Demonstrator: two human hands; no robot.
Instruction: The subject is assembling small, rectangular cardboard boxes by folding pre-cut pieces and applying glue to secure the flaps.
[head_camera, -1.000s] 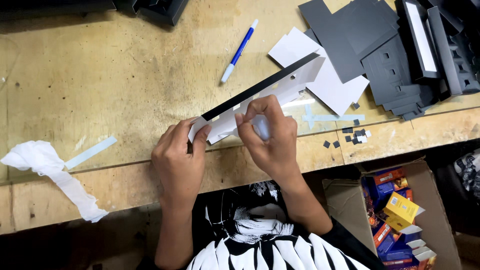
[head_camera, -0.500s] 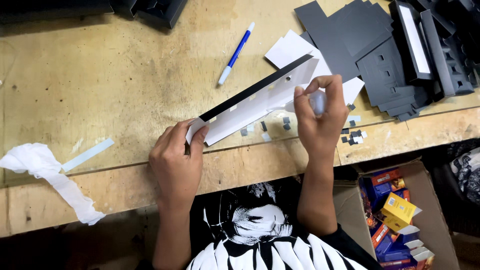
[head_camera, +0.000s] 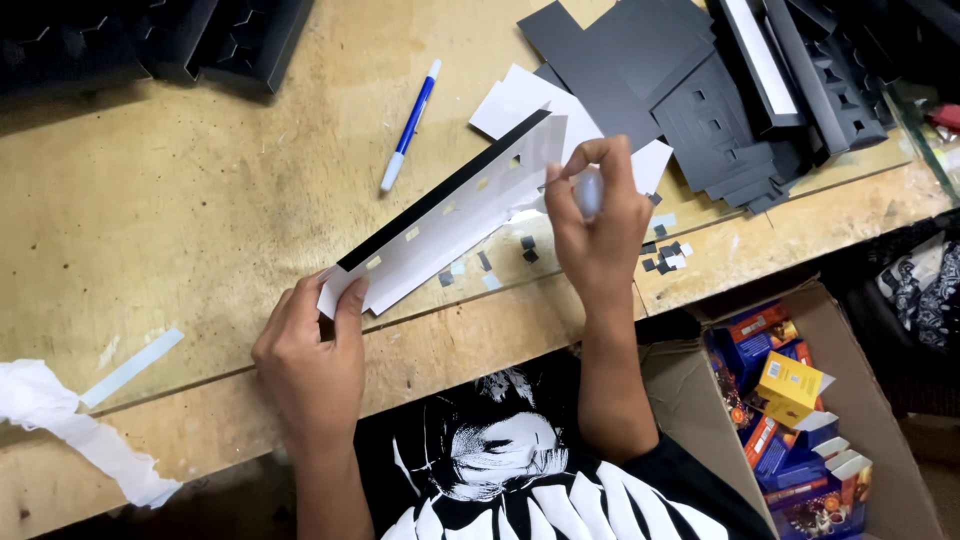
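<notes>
Long white card strip (head_camera: 450, 215) with punched square holes, left hand (head_camera: 310, 350) pinching near end, right hand (head_camera: 595, 225) pinching far end; punched-out squares (head_camera: 665, 255) scattered on desk (head_camera: 180, 200).

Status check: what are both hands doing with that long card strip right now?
Left hand pinning the long white card strip near end. Right hand pinching far end. Small cut squares beneath.
</notes>
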